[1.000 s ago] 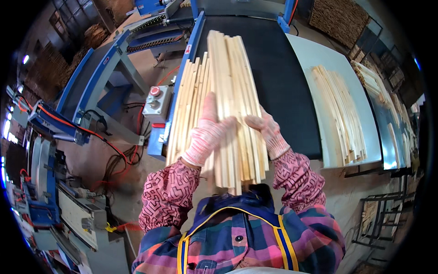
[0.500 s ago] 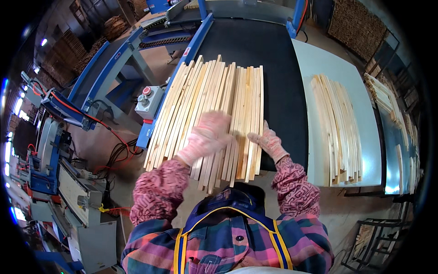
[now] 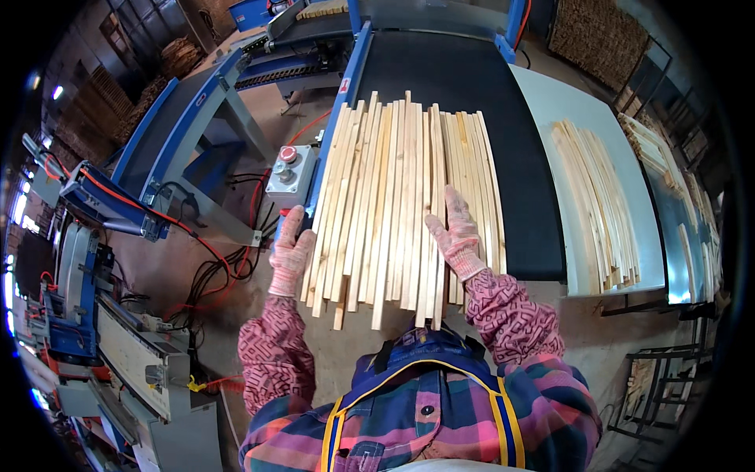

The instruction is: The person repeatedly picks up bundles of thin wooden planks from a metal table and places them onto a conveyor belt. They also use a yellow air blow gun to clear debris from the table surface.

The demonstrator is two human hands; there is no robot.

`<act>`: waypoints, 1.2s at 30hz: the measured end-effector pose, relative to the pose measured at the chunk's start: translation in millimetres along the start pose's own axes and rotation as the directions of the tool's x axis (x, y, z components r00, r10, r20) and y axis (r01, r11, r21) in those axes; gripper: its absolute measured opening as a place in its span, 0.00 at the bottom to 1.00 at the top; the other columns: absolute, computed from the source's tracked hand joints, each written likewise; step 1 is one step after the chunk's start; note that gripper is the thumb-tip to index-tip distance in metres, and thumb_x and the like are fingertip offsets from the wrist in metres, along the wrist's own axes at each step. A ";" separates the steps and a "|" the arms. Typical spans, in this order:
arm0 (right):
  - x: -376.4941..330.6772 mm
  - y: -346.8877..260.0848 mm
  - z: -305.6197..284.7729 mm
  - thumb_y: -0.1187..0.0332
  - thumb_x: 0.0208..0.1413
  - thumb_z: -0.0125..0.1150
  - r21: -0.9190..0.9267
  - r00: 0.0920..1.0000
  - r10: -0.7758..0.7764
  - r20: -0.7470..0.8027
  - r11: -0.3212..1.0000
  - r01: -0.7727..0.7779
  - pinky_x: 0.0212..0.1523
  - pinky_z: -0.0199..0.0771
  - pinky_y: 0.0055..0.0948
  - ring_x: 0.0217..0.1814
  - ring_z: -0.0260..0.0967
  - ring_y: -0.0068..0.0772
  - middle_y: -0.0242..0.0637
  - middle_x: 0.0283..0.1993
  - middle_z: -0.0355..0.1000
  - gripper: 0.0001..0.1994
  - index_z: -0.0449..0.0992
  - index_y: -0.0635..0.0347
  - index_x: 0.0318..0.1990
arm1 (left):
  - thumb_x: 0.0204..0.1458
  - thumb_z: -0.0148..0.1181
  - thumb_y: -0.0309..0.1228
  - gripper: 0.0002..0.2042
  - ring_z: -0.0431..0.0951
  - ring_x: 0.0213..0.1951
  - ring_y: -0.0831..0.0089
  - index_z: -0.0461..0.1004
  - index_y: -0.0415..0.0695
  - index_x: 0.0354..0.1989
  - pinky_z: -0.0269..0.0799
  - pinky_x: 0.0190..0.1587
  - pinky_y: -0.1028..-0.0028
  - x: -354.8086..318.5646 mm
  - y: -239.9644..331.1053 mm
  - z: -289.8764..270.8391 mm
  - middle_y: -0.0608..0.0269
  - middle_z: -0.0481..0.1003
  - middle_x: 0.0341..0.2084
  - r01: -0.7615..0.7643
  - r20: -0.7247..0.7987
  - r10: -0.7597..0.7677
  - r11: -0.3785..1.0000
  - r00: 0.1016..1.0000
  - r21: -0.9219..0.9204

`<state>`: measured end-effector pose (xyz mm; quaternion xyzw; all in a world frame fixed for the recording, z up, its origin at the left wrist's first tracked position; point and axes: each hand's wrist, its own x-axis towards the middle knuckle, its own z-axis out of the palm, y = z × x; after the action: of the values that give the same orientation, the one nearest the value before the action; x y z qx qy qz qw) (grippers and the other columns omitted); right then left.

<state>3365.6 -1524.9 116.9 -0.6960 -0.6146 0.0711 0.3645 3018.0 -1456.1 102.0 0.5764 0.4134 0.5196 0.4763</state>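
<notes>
Pale yellow wooden slats (image 3: 401, 197) on a black belt (image 3: 464, 79) — pink knit gloves (image 3: 458, 236), blue machine frame (image 3: 189, 118).

Wood strips (image 3: 397, 200): pale raw timber, unpainted, matt, grain faintly visible.
Belt (image 3: 464, 86): black, matt, rubber-like sheet.
Machine frame (image 3: 193, 110): blue-painted metal, slightly glossy.
Side table (image 3: 586, 118): pale grey sheet, smooth, with a soft sheen.
Second stack of strips (image 3: 598, 200): the same bare light wood.
Control box (image 3: 289, 171): grey casing with a glossy red plastic button.
Left hand (image 3: 291, 253) and right hand (image 3: 456, 236): knitted cloth gloves, pinkish, coarse weave.
Sleeves (image 3: 511, 315): patterned woven cloth, matt.
Cables (image 3: 236, 259): red and black plastic sheathing.
Floor (image 3: 181, 275): dull, rough, dusty concrete-like surface.
</notes>
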 end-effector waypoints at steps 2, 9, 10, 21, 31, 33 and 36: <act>5.8 -20.0 7.3 0.50 0.54 0.60 0.068 0.996 0.093 0.005 0.993 -0.093 0.69 0.54 0.37 0.70 0.52 0.48 0.49 0.69 0.54 0.40 0.51 0.59 0.69 | 0.51 0.62 0.24 0.28 0.61 0.63 0.69 0.63 0.40 0.63 0.55 0.64 0.71 -0.4 -25.3 -6.1 0.60 0.64 0.61 -0.197 -0.058 0.211 0.963 0.976 0.183; 9.2 -9.9 5.9 0.57 0.54 0.64 0.838 0.853 0.494 0.166 0.386 -0.386 0.68 0.56 0.35 0.66 0.59 0.45 0.55 0.64 0.60 0.41 0.47 0.60 0.70 | 0.51 0.59 0.20 0.32 0.58 0.65 0.66 0.56 0.39 0.66 0.52 0.66 0.70 -1.3 -4.7 22.2 0.57 0.57 0.65 -0.081 -0.130 0.048 0.963 0.990 -0.256; 9.9 -7.7 2.8 0.57 0.56 0.62 0.833 0.851 0.477 0.220 0.363 -0.418 0.66 0.60 0.33 0.64 0.62 0.45 0.56 0.62 0.62 0.42 0.44 0.61 0.70 | 0.51 0.58 0.19 0.33 0.57 0.65 0.66 0.54 0.39 0.67 0.51 0.66 0.70 -2.8 7.4 26.5 0.56 0.56 0.66 -0.045 -0.122 0.002 0.936 0.993 -0.348; 23.3 31.2 -20.3 0.56 0.44 0.73 0.632 0.837 0.203 0.508 0.572 -0.522 0.58 0.69 0.33 0.54 0.69 0.40 0.50 0.55 0.69 0.58 0.30 0.56 0.71 | 0.49 0.53 0.19 0.35 0.77 0.32 0.75 0.52 0.44 0.69 0.75 0.35 0.77 3.9 82.6 53.2 0.58 0.76 0.38 0.468 0.252 -0.422 0.868 0.871 -0.166; 3.0 65.4 -152.5 0.79 0.41 0.71 0.948 0.951 -0.075 0.301 0.128 -0.290 0.56 0.74 0.33 0.58 0.67 0.37 0.39 0.59 0.66 0.47 0.50 0.55 0.69 | 0.41 0.58 0.19 0.47 0.73 0.53 0.65 0.39 0.46 0.72 0.73 0.49 0.71 -70.8 147.6 185.3 0.52 0.62 0.61 0.221 0.242 -0.142 0.912 0.960 -0.345; -1.5 105.3 -181.6 0.78 0.44 0.69 0.949 0.956 -0.132 0.260 0.217 -0.228 0.55 0.75 0.34 0.60 0.66 0.40 0.41 0.60 0.65 0.45 0.49 0.55 0.69 | 0.42 0.56 0.17 0.47 0.72 0.53 0.65 0.37 0.45 0.72 0.71 0.51 0.71 -79.1 162.4 233.3 0.52 0.61 0.62 0.281 0.216 -0.221 0.911 0.951 -0.303; -15.8 178.9 -214.7 0.66 0.50 0.67 0.912 0.919 -0.027 0.394 0.137 -0.387 0.57 0.75 0.38 0.62 0.65 0.43 0.53 0.60 0.64 0.43 0.46 0.56 0.70 | 0.41 0.56 0.16 0.48 0.73 0.51 0.68 0.36 0.44 0.72 0.72 0.50 0.72 -84.2 143.7 299.0 0.52 0.61 0.61 0.319 0.234 -0.260 0.909 0.937 -0.267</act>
<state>3623.1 -1625.6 160.5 -0.3410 -0.3802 0.6053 0.6105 3302.2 -1603.0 223.5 0.4768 0.3626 0.4413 0.6682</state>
